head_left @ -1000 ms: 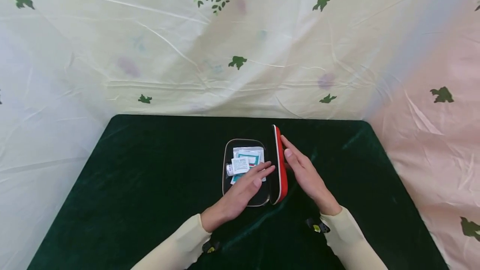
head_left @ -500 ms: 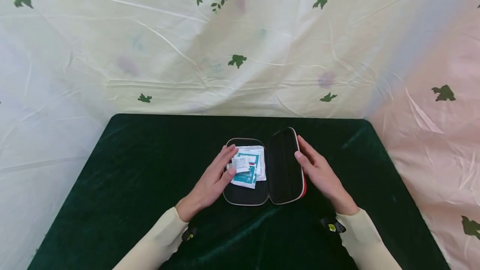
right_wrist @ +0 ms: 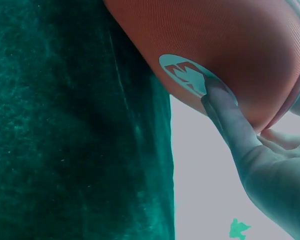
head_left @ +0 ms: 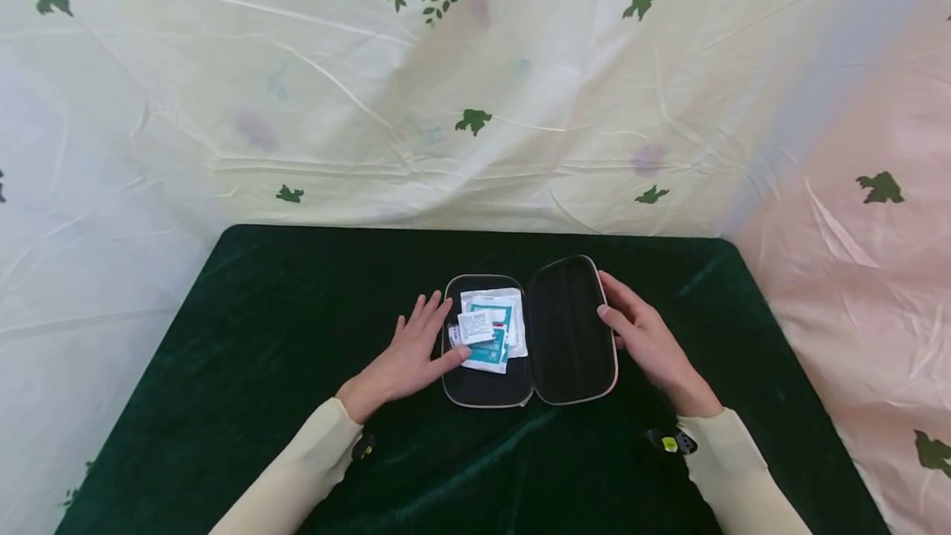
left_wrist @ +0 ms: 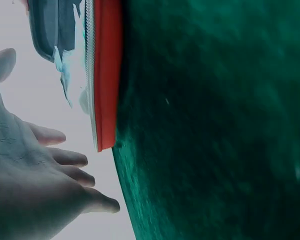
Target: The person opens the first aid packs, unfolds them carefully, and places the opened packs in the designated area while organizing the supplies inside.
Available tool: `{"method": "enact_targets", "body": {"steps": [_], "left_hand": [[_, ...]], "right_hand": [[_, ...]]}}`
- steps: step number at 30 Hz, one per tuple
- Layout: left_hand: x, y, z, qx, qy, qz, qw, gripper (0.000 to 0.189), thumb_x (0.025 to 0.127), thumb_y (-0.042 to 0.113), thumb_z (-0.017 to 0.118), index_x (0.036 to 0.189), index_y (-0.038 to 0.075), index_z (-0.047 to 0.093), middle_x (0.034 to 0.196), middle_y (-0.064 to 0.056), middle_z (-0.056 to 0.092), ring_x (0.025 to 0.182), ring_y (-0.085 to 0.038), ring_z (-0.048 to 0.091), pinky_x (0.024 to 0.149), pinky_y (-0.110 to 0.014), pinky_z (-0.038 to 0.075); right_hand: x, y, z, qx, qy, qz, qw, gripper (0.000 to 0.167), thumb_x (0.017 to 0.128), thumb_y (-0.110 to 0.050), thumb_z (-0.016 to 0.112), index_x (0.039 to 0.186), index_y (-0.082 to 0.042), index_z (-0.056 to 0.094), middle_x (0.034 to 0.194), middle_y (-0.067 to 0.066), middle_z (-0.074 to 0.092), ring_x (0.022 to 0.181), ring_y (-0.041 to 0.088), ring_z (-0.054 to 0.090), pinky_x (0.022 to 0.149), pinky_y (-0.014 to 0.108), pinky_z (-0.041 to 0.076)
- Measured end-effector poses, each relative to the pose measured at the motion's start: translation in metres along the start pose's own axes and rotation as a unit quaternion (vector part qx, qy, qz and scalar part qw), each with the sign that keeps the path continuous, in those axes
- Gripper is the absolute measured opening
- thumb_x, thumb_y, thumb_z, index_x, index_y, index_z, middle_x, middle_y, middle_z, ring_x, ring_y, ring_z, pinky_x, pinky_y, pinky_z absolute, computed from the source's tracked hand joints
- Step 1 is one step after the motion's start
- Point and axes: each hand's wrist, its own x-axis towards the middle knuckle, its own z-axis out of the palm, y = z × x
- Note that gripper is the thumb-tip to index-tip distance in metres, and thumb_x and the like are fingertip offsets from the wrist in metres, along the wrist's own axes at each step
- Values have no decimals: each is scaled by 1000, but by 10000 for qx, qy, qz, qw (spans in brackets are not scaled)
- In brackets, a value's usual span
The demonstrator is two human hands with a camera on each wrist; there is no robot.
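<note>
A red zippered case (head_left: 486, 390) with a black lining lies open, its lid (head_left: 570, 337) folded to the right and tilted slightly up from the cloth. Several flat white and teal packets (head_left: 486, 353) are stacked in the base, with a small printed white sachet (head_left: 475, 326) on top. My right hand (head_left: 657, 349) pinches the lid's right edge, thumb at the rim; in the right wrist view a finger lies across the pale oval emblem (right_wrist: 185, 76) on its red outside. My left hand (head_left: 404, 357) spreads its fingers beside the base's left rim, thumb reaching over it; contact is unclear.
A dark green velvet cloth (head_left: 297, 304) covers the table around the case. Behind it and at both sides hangs pale fabric (head_left: 371, 106) with leaf prints. Each wrist carries a small dark device (head_left: 672, 441).
The lid has swung from nearly upright down to the right, with my right hand following it. My left hand has moved left from above the packets to the base's left side.
</note>
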Motion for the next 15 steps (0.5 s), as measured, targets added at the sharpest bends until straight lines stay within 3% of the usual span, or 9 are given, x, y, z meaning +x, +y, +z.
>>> {"method": "enact_targets", "body": {"steps": [8, 12, 15], "left_hand": [[4, -9, 0, 535, -190, 106, 9983, 109, 88, 67, 70, 167, 15, 16, 174, -5, -3, 159, -31, -10, 121, -68, 1], [6, -15, 1, 847, -292, 167, 9958, 115, 84, 68, 74, 168, 18, 14, 174, -3, -6, 158, -34, -10, 121, -70, 1], [8, -18, 1, 972, -370, 205, 9944, 118, 82, 66, 78, 168, 20, 12, 174, -3, -7, 158, -36, -10, 120, -70, 1]], "right_hand": [[8, 14, -11, 775, -304, 447, 9955, 60, 113, -19, 41, 167, -12, 14, 170, 17, 19, 127, 14, 55, 93, 33, 56], [12, 20, -14, 890, -368, 644, 9933, 60, 113, -14, 36, 167, -11, 12, 171, 16, 16, 136, 21, 48, 96, 27, 53], [15, 24, -16, 580, -310, 743, 9951, 59, 112, -13, 35, 167, -9, 12, 171, 19, 16, 144, 32, 38, 101, 30, 50]]}}
